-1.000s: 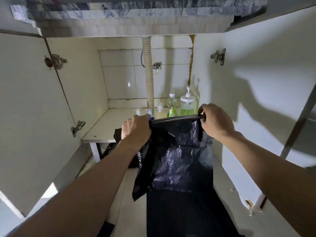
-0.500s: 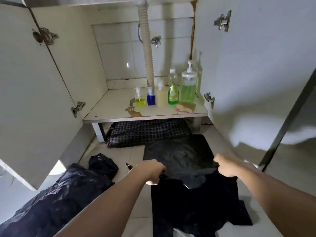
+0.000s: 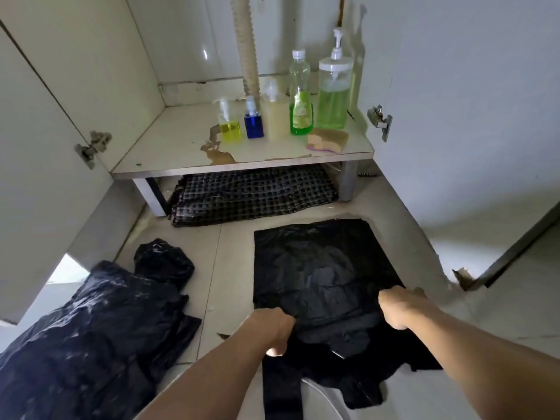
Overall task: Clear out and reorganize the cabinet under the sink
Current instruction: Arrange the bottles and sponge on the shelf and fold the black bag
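Note:
A black plastic bag (image 3: 324,268) lies folded flat on the tiled floor in front of the open cabinet. My left hand (image 3: 271,328) grips its near left edge and my right hand (image 3: 400,307) grips its near right edge. Inside the cabinet, a white shelf (image 3: 181,140) carries a row of bottles: a yellow pump bottle (image 3: 229,125), a small blue bottle (image 3: 253,124), a pale bottle (image 3: 275,116), a green dish-soap bottle (image 3: 300,101) and a large pump dispenser (image 3: 334,95). A sponge (image 3: 328,139) lies before them.
A checked dark cloth (image 3: 251,194) lies under the shelf. A crumpled pile of black bags (image 3: 91,322) covers the floor at the left. Both cabinet doors (image 3: 36,147) stand open. A ribbed drain hose (image 3: 247,40) runs down the back wall.
My hands have brought the black bag down from in front of the cabinet and laid it flat on the floor. My view has tilted downward.

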